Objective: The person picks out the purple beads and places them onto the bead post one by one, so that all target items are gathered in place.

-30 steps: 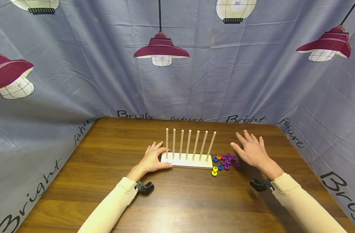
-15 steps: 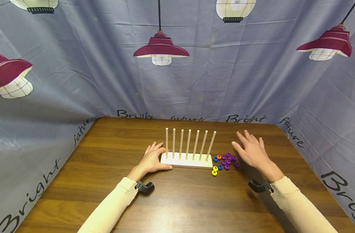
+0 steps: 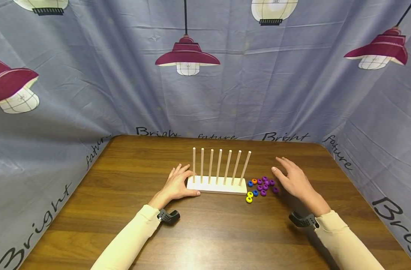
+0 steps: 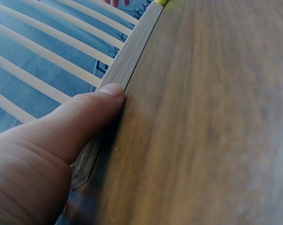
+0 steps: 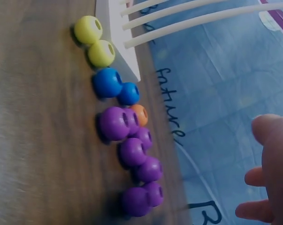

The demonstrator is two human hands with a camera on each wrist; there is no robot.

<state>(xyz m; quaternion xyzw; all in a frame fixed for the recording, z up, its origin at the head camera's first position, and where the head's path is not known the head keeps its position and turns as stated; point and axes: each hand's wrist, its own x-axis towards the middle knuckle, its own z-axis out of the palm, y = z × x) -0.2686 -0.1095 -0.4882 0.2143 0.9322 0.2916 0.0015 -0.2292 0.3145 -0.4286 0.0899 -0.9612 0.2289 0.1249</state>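
Note:
A pale wooden peg stand (image 3: 222, 189) with a row of several upright pegs (image 3: 218, 167) stands mid-table. My left hand (image 3: 174, 186) grips its left end, the thumb (image 4: 96, 105) pressed along the front edge in the left wrist view. The other fingers reach round behind the base. Off the stand's right end lies a loose group of beads: two yellow (image 3: 249, 200), two blue (image 5: 107, 83), one orange (image 3: 254, 181) and several purple (image 5: 114, 123). To their right hovers my right hand (image 3: 296, 183), fingers extended and holding nothing. All the pegs are bare.
The brown wooden table (image 3: 205, 232) runs up to a grey-blue curtain (image 3: 205, 101) printed with lamps and lettering. That curtain also closes off both sides. A dark wrist strap (image 3: 169, 216) sits on the left wrist, another strap (image 3: 303, 219) on the right.
My right hand has dipped a little, its fingers now closer together and less spread. The left hand, the peg stand and the beads stay put.

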